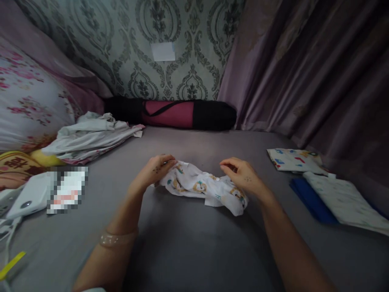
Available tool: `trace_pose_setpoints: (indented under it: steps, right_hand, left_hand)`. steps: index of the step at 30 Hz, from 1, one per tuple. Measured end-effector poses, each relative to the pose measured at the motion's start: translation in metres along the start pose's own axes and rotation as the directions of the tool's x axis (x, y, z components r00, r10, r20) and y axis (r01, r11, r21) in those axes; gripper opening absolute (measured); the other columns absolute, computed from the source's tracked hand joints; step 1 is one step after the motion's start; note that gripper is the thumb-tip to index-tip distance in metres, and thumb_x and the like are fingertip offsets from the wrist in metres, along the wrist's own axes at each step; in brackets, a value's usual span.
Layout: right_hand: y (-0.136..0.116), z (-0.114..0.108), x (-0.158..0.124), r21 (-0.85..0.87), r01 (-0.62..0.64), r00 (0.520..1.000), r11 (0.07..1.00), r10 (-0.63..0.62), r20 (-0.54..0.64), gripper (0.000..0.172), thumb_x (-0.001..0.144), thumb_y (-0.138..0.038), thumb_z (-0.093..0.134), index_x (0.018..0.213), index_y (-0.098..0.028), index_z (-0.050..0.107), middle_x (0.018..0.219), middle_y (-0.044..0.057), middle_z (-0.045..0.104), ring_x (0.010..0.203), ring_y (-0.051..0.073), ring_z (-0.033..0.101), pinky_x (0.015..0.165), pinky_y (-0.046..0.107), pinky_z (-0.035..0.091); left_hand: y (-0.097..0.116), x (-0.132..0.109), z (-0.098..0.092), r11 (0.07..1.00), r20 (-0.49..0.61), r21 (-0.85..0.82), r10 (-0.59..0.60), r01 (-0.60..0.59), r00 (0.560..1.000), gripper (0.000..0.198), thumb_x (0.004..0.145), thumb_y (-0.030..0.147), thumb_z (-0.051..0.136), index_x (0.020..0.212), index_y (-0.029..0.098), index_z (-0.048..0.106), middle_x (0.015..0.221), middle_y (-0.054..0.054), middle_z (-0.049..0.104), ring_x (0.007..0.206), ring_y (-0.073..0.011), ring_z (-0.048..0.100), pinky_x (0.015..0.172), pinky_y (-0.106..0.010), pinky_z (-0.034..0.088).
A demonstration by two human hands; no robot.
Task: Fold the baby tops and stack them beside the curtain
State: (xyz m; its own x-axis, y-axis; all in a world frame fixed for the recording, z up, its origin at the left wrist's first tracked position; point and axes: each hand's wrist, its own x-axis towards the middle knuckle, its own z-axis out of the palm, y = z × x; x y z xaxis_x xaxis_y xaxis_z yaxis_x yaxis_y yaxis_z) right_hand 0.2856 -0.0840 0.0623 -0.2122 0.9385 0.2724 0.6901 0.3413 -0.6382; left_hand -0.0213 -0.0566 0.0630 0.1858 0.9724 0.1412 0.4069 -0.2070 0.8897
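A small white garment (200, 186) printed with little animal figures lies crumpled on the grey bed sheet (188, 243) in the middle of the view. My left hand (156, 170) pinches its left end with curled fingers. My right hand (243, 173) rests on its right part, fingers curled and pinched on the cloth. A clear bangle (117, 239) sits on my left wrist.
Folded printed cloths (293, 159) and a blue folded piece (310, 198) lie at the right. A heap of white clothes (91, 136) lies at the left by a floral pillow (27, 101). A black and pink roll bag (173, 113) lies along the wall. Curtains (319, 69) hang right.
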Motion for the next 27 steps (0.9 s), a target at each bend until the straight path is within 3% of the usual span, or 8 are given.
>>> trace_pose_setpoints:
  steps: [4, 7, 11, 14, 17, 21, 24, 27]
  right_hand:
    - [-0.009, 0.025, -0.004, -0.174, -0.019, 0.990, 0.985, 0.043, 0.135, 0.023, 0.092, -0.031, 0.051, 0.095, -0.021, 0.072, 0.092, 0.007, 0.070, 0.083, 0.020, 0.064, 0.074, 0.031, 0.046]
    - [-0.011, 0.040, -0.009, -0.332, -0.061, 0.958, 0.941, 0.149, 0.246, 0.026, 0.094, -0.035, 0.052, 0.100, -0.018, 0.071, 0.100, 0.011, 0.069, 0.092, 0.024, 0.064, 0.080, 0.033, 0.045]
    - [-0.009, 0.044, -0.012, -0.407, -0.076, 0.907, 0.910, 0.233, 0.351, 0.031, 0.094, -0.040, 0.053, 0.108, -0.017, 0.068, 0.110, 0.013, 0.064, 0.101, 0.025, 0.062, 0.086, 0.032, 0.043]
    - [-0.009, 0.041, -0.011, -0.373, -0.081, 0.899, 0.924, 0.230, 0.373, 0.030, 0.093, -0.037, 0.056, 0.112, -0.016, 0.065, 0.114, 0.012, 0.060, 0.102, 0.022, 0.061, 0.088, 0.030, 0.041]
    - [-0.009, 0.038, -0.009, -0.320, -0.071, 0.905, 0.945, 0.196, 0.378, 0.022, 0.090, -0.031, 0.059, 0.107, -0.018, 0.065, 0.113, 0.009, 0.059, 0.103, 0.020, 0.059, 0.087, 0.028, 0.040]
    - [-0.008, 0.037, -0.007, -0.256, -0.085, 0.920, 0.963, 0.175, 0.351, 0.015, 0.084, -0.029, 0.063, 0.097, -0.021, 0.063, 0.100, 0.004, 0.062, 0.092, 0.018, 0.059, 0.075, 0.026, 0.039]
    - [-0.008, 0.036, -0.006, -0.198, -0.157, 0.907, 0.968, 0.221, 0.358, 0.022, 0.080, -0.037, 0.067, 0.097, -0.023, 0.062, 0.089, 0.001, 0.065, 0.081, 0.017, 0.058, 0.065, 0.025, 0.036]
    - [-0.009, 0.034, -0.005, -0.156, -0.184, 0.922, 0.970, 0.226, 0.314, 0.034, 0.075, -0.041, 0.072, 0.102, -0.022, 0.064, 0.095, 0.003, 0.068, 0.083, 0.018, 0.059, 0.065, 0.025, 0.037]
  left_hand:
    - [-0.018, 0.002, -0.002, 0.993, -0.033, 0.043, 0.114, -0.112, 0.993, 0.007, 0.071, 0.027, 0.074, 0.068, 0.023, 0.069, 0.066, -0.002, 0.062, 0.051, -0.0133, 0.053, 0.047, -0.019, 0.037]
    - [-0.036, 0.003, -0.002, 0.989, -0.085, 0.101, 0.115, -0.106, 0.990, 0.005, 0.072, 0.026, 0.070, 0.077, 0.025, 0.070, 0.062, -0.001, 0.062, 0.054, -0.0154, 0.054, 0.051, -0.020, 0.038]
    - [-0.049, 0.005, -0.001, 0.911, -0.021, 0.410, -0.048, 0.052, 0.999, 0.017, 0.081, 0.030, 0.057, 0.085, 0.022, 0.071, 0.072, -0.005, 0.068, 0.067, -0.0183, 0.061, 0.062, -0.023, 0.041]
    - [-0.045, 0.007, -0.001, 0.814, 0.084, 0.574, -0.159, 0.083, 0.984, 0.032, 0.088, 0.040, 0.048, 0.095, 0.019, 0.071, 0.086, -0.009, 0.071, 0.079, -0.0211, 0.064, 0.068, -0.026, 0.043]
    - [-0.035, 0.006, -0.003, 0.823, 0.147, 0.562, -0.193, 0.079, 0.970, 0.040, 0.084, 0.051, 0.052, 0.095, 0.018, 0.071, 0.086, -0.008, 0.071, 0.080, -0.0221, 0.065, 0.067, -0.026, 0.043]
    - [-0.031, 0.006, -0.004, 0.847, 0.178, 0.526, -0.195, 0.074, 0.964, 0.036, 0.077, 0.048, 0.060, 0.094, 0.017, 0.069, 0.082, -0.005, 0.069, 0.074, -0.0201, 0.063, 0.061, -0.025, 0.041]
    - [-0.036, 0.008, -0.006, 0.866, 0.179, 0.499, -0.137, 0.030, 0.974, 0.030, 0.075, 0.044, 0.062, 0.088, 0.018, 0.066, 0.078, -0.002, 0.066, 0.070, -0.0174, 0.059, 0.060, -0.024, 0.039]
    - [-0.039, 0.008, -0.010, 0.910, 0.191, 0.416, -0.074, -0.012, 0.979, 0.027, 0.074, 0.045, 0.064, 0.079, 0.018, 0.061, 0.069, 0.001, 0.058, 0.064, -0.0142, 0.052, 0.056, -0.023, 0.035]
